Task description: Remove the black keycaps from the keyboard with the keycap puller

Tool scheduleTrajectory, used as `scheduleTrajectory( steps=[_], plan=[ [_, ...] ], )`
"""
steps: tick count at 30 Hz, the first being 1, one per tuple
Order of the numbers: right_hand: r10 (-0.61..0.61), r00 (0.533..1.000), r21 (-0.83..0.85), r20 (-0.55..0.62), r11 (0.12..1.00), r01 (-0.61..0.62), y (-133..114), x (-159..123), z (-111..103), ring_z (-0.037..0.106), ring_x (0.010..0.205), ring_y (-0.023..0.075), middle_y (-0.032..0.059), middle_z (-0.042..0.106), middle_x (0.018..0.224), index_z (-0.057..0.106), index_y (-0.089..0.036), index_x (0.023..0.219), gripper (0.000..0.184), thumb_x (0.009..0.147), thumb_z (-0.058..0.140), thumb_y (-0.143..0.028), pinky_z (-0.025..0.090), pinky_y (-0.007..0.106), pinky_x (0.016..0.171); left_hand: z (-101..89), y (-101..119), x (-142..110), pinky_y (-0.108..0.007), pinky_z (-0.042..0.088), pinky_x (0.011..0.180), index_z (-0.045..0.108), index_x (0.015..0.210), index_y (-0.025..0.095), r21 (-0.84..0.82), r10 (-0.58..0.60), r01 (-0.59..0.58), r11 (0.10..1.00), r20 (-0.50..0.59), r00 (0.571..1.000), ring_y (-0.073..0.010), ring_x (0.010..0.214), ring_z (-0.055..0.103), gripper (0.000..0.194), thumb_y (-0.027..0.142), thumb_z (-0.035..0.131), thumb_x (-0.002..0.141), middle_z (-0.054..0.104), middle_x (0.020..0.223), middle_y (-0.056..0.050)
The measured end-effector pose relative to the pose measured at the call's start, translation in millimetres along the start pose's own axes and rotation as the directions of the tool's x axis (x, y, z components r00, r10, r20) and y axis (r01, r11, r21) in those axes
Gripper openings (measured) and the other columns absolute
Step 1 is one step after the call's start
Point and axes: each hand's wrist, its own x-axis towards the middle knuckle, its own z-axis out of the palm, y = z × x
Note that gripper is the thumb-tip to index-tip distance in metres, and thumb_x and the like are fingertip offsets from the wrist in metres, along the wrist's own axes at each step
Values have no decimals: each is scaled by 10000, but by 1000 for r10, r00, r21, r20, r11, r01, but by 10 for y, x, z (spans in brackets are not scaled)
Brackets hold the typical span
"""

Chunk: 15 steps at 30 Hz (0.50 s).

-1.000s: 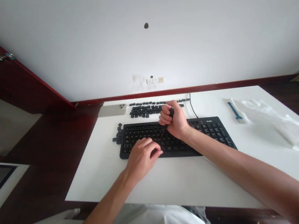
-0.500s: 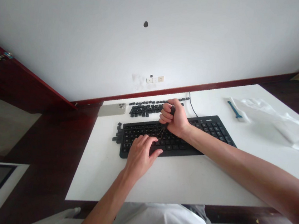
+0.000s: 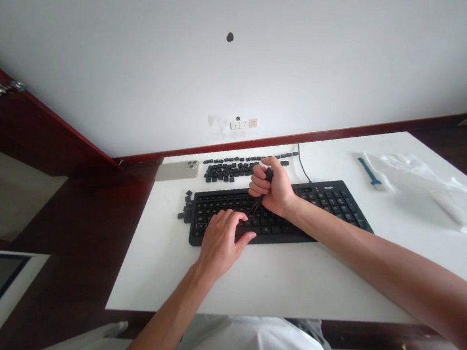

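A black keyboard (image 3: 277, 235) lies across the white table, with many keycaps off its left part. My right hand (image 3: 272, 186) is wrapped round the dark handle of a wire keycap puller (image 3: 254, 206), held upright above the middle of the keyboard. The puller's thin wires reach down to the keys; whether they grip a keycap is too small to tell. My left hand (image 3: 221, 240) rests on the lower left of the keyboard, thumb and forefinger apart near the wire ends, holding nothing that I can see.
Rows of loose keycaps (image 3: 228, 170) lie behind the keyboard, and a few more keycaps (image 3: 188, 206) sit at its left end. A phone (image 3: 177, 170) lies at the back left. On the right are a blue-handled brush (image 3: 369, 171) and a white plastic bag (image 3: 438, 187).
The whole view has shifted slightly. Both hands keep nearly the same place on the keyboard, and the puller stays in my right hand.
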Motion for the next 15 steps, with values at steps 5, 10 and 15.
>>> scheduleTrajectory(
  steps=[5, 10, 15],
  plan=[
    [-2, 998, -35, 64, 999, 5, -7, -74, 74, 117, 446, 95, -92, 170, 478, 321, -233, 609, 383, 908, 497, -397, 189, 263, 453, 1, -22, 3, -370, 517, 829, 567, 1195, 232, -81, -52, 47, 996, -69, 996, -221, 884, 616, 415, 304, 822, 876, 612, 928, -20],
    [4, 988, -112, 154, 994, 13, 23, -156, 172, 117, 461, 95, -85, 194, 476, 333, -230, 609, 395, 928, 480, -409, 191, 255, 459, -29, 2, 15, -387, 514, 820, 622, 1104, 230, -43, -31, 30, 999, -23, 999, -244, 913, 616, 297, 298, 813, 887, 630, 938, -37],
    [3, 970, -232, 242, 971, 55, 57, -236, 245, 158, 458, 96, -77, 219, 479, 377, -227, 600, 377, 941, 437, -375, 196, 258, 462, -18, -1, 7, -397, 515, 812, 618, 1074, 222, -24, -17, 16, 1000, -36, 999, -259, 936, 624, 278, 299, 810, 889, 655, 962, -52]
  ],
)
